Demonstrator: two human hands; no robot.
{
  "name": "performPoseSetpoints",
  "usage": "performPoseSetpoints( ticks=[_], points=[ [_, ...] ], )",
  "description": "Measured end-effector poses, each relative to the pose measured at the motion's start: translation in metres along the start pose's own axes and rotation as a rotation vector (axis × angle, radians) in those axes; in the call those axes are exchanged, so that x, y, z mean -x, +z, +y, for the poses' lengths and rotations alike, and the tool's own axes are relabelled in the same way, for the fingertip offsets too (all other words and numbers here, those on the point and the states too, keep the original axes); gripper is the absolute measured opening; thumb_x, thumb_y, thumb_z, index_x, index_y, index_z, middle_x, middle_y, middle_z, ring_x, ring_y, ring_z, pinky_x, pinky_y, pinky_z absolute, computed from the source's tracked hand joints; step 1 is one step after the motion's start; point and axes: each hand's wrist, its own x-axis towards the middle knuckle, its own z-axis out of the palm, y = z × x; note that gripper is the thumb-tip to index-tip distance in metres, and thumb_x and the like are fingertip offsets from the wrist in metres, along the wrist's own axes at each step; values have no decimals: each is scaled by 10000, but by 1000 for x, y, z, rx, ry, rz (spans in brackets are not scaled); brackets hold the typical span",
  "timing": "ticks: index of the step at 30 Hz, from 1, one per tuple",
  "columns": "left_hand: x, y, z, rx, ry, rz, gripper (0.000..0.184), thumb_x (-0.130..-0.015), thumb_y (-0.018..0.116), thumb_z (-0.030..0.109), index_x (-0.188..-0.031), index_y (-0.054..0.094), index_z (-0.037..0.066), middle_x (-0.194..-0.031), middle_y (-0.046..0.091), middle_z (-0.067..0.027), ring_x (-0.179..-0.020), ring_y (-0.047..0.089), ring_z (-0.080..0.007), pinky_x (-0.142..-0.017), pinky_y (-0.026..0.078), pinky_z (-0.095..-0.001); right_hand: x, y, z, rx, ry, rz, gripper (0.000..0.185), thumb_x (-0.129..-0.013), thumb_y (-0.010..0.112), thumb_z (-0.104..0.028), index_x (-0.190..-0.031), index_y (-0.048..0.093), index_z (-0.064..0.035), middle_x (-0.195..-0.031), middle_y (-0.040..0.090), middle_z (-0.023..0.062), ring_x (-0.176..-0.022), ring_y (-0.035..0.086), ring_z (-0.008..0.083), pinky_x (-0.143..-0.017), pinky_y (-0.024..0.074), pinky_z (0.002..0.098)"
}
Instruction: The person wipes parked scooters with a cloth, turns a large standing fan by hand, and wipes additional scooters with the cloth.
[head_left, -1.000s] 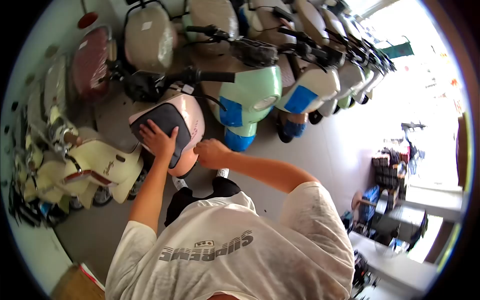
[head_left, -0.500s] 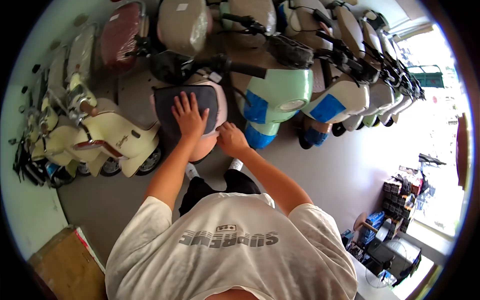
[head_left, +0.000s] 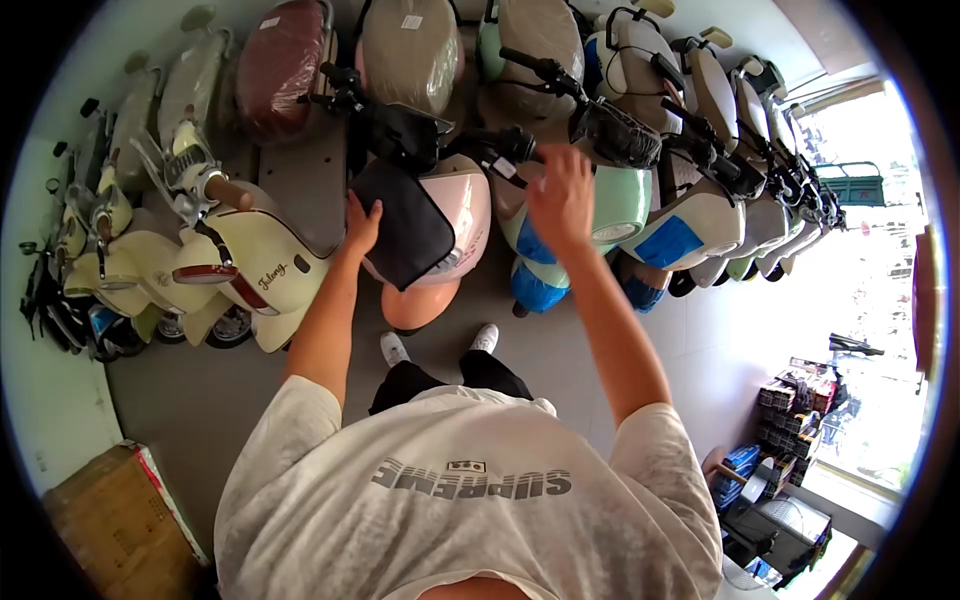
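A dark, flat pad with rounded corners point(head_left: 405, 225) lies tilted against the front of a pink scooter point(head_left: 468, 205). My left hand point(head_left: 361, 228) is closed on the pad's left edge, some of its fingers hidden behind it. My right hand point(head_left: 562, 200) is raised at the outer end of the pink scooter's black handlebar point(head_left: 508, 146), in front of a mint-green scooter point(head_left: 622, 200). Motion smears its fingers, so whether they grip the bar is unclear.
Cream scooters point(head_left: 255, 265) stand close by on the left. More scooters with blue-taped fronts point(head_left: 672, 240) line up to the right. A cardboard box point(head_left: 125, 515) is at lower left; stacked goods point(head_left: 795, 410) and a fan are at lower right.
My left hand went from lying flat on the pad to its left edge, and the pad shifted left and tilted. My right hand rose from the pad's lower right corner towards the handlebar end.
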Motion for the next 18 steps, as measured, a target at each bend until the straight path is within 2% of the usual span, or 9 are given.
performPoseSetpoints(
  ticks=[2, 4, 6, 9, 11, 12, 14, 15, 18],
  points=[
    [-18, 6, -20, 98, 6, 56, 1040, -938, 567, 608, -1575, 81, -55, -1612, 136, -339, -1505, 154, -459, -1226, 180, -473, -25, 0, 34, 114, 49, -15, 316, -761, 702, -104, -1068, 648, -51, -1133, 632, 169, -1070, 599, 377, -921, 492, 472],
    [-15, 17, -14, 135, 13, 102, 1080, -913, 592, 635, -1571, 96, -62, -1598, 161, -353, -1495, 170, -478, -1221, 196, -489, -43, 8, 64, 241, 120, -634, 343, -771, 726, -210, -1064, 662, -44, -1086, 685, 175, -1051, 651, 367, -895, 517, 473],
    [27, 15, 48, -57, -67, 243, 1168, -834, 644, 701, -1557, 156, -76, -1561, 201, -395, -1459, 220, -524, -1197, 237, -537, -56, 19, 74, 243, 69, -690, 367, -762, 731, -261, -1054, 673, -46, -1049, 704, 172, -1035, 668, 353, -883, 527, 469],
    [47, 37, 69, -214, -15, 406, 1228, -771, 674, 745, -1546, 194, -79, -1541, 203, -423, -1436, 241, -549, -1180, 255, -565, -80, 34, 78, 213, 61, -798, 356, -739, 731, -349, -944, 715, -58, -1008, 734, 169, -1003, 697, 315, -856, 553, 445],
    [65, 46, 91, -291, 24, 447, 1194, -772, 686, 720, -1532, 234, -82, -1536, 225, -418, -1433, 245, -550, -1164, 267, -586, -93, 35, 71, 163, 363, -1077, 343, -746, 734, -355, -918, 748, -58, -1018, 740, 175, -987, 709, 315, -852, 567, 427],
    [75, 47, 108, -382, 43, 451, 1180, -768, 700, 703, -1528, 248, -80, -1532, 238, -412, -1431, 246, -553, -1158, 263, -598, -90, 36, 68, 164, 368, -1088, 343, -746, 734, -355, -918, 748, -58, -1018, 740, 175, -987, 709, 315, -852, 567, 427],
    [85, 56, 128, -512, 98, 477, 1120, -749, 740, 638, -1512, 308, -59, -1536, 268, -381, -1424, 255, -555, -1150, 241, -625, -82, 34, 63, 318, 248, -893, 361, -753, 742, -353, -967, 771, -63, -1033, 743, 179, -989, 715, 319, -861, 576, 414],
    [86, 57, 136, -509, 94, 477, 1120, -749, 740, 638, -1512, 308, -59, -1536, 268, -381, -1424, 255, -555, -1150, 241, -625, -79, 34, 61, 322, 246, -895, 361, -753, 742, -353, -967, 771, -63, -1033, 743, 179, -989, 715, 319, -861, 576, 414],
    [88, 57, 155, -647, 208, 363, 1020, -748, 734, 602, -1486, 397, -17, -1556, 311, -310, -1440, 279, -503, -1163, 232, -613, -77, 36, 58, 351, 282, -843, 377, -757, 756, -343, -994, 772, -51, -1041, 742, 180, -1008, 708, 348, -876, 580, 427]
  ],
)
